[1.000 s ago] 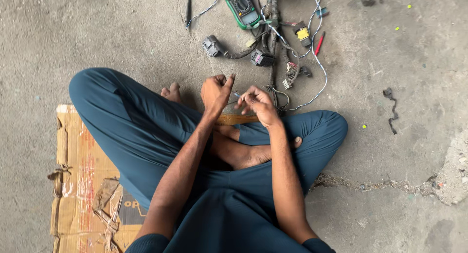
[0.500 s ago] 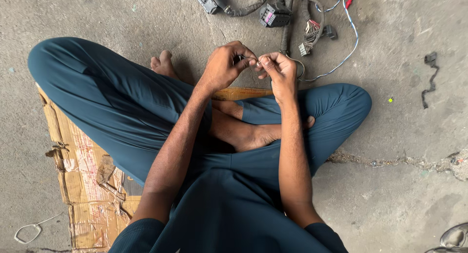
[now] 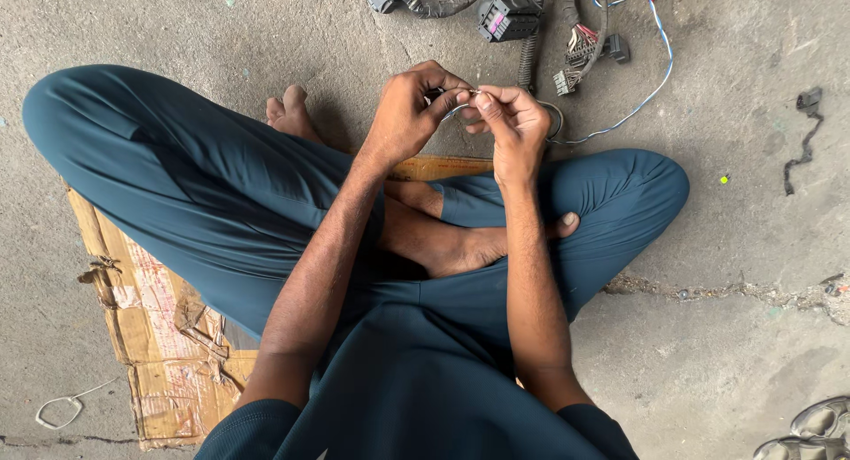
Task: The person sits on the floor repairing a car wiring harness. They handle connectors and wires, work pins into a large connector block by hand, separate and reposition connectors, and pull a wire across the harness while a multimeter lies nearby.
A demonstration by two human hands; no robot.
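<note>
I sit cross-legged in dark teal trousers on a torn sheet of cardboard [image 3: 159, 336] on a concrete floor. My left hand [image 3: 409, 115] and my right hand [image 3: 512, 128] meet in front of my knees and together pinch a thin grey wire [image 3: 460, 106] between their fingertips. The wire loops round under my right hand and runs toward a blue-white wire [image 3: 651, 79] on the floor. Most of what the fingers pinch is hidden.
A wiring harness with black connector plugs [image 3: 509, 15] and corrugated sleeving lies on the floor just beyond my hands. A strip of black tape [image 3: 801, 141] lies at the right, a small wire loop [image 3: 62, 411] at bottom left, and sandals [image 3: 810, 425] at bottom right.
The view has dropped, so the harness sits higher in frame. My hands have come together from slightly apart and now pinch the wire at one spot.
</note>
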